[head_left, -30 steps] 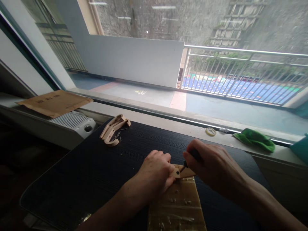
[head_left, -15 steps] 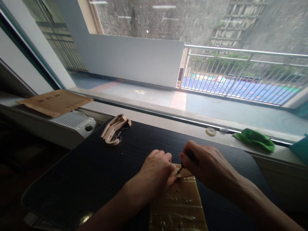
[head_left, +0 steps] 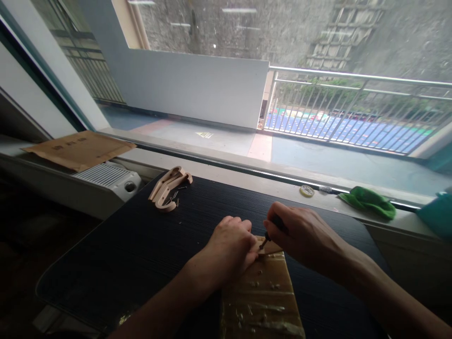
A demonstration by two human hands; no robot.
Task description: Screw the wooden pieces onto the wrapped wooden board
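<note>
My left hand [head_left: 233,242] is closed around a light wooden piece [head_left: 271,247], pressing it on the far end of a brown block [head_left: 259,292] wrapped in clear film. In my right hand [head_left: 296,230] is a screwdriver [head_left: 265,240] with a dark handle, tilted, its tip down at a hole in the wooden piece. My fingers cover most of the handle and the left part of the wood. Farther left on the dark table lie curved wooden hooks [head_left: 165,197] with several loose screws [head_left: 175,197] beside them.
The black table [head_left: 123,254] stands against a window sill. Along the sill are a roll of tape [head_left: 307,190], a green cloth [head_left: 369,202] and a teal object [head_left: 436,214]. At left, a brown envelope [head_left: 81,148] rests over a white radiator [head_left: 109,181].
The screwdriver tip has shifted left and down into the hole in the wooden piece. My left hand keeps its hold. The view has moved slightly.
</note>
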